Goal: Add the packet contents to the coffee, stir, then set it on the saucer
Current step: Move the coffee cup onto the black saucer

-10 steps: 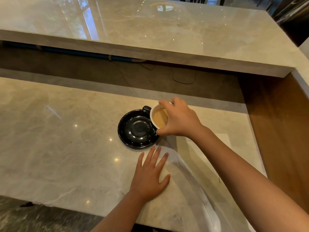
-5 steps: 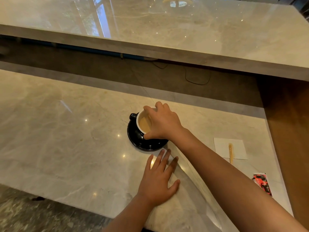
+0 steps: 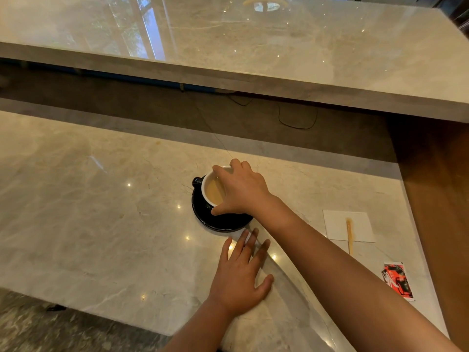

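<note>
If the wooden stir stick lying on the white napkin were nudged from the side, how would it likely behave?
The stir stick looks thin and flat, so it would probably slide or pivot rather than roll. It seems very light. One end overhangs the napkin onto the glossy counter, so that end may skid easily.

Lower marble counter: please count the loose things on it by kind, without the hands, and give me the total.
Cup of coffee, held from above by the right hand: 1
Black saucer: 1
White napkin: 1
Wooden stir stick: 1
Red packet: 1
Total: 5
</note>
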`<state>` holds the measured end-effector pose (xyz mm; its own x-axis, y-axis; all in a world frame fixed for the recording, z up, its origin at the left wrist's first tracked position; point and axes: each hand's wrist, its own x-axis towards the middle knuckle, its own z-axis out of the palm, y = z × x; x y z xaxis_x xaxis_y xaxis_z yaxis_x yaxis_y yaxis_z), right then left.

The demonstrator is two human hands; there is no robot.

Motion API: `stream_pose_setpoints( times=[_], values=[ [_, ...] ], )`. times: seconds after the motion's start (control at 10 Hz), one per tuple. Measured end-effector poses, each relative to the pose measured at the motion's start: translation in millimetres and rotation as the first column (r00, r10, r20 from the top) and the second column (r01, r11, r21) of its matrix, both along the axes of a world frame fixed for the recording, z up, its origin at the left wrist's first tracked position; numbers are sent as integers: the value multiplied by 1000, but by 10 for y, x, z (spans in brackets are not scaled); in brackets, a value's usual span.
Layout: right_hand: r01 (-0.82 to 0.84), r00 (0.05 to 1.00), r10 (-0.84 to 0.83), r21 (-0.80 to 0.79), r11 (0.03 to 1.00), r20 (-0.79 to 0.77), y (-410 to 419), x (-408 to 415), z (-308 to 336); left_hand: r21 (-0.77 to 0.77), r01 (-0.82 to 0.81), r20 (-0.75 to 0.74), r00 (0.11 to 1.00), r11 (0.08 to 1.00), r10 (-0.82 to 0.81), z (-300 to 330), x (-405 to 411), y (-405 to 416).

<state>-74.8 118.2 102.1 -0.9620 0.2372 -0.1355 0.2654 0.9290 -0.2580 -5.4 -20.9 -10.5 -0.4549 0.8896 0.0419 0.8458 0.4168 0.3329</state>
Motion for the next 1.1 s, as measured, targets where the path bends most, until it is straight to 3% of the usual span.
stream_pose_setpoints(
  times=[0.2, 0.9, 1.0, 1.1],
  values=[
    [11, 999, -17, -143, 990, -42, 70, 98, -7, -7, -7, -15, 1000, 1000, 7, 8, 7, 7],
    [31, 999, -34, -83, 996, -40, 53, 137, -20, -39, 8, -16, 1000, 999, -9, -8, -3, 5],
    [56, 998, -61, -145, 988, -33, 80, 194, 22, -14, 8, -16, 1000, 1000, -8, 2, 9, 12],
    [166, 978, -176, -86, 982, -115, 116, 399, -15, 10, 6, -1, 1000, 1000, -6, -17, 11, -6]
  ],
)
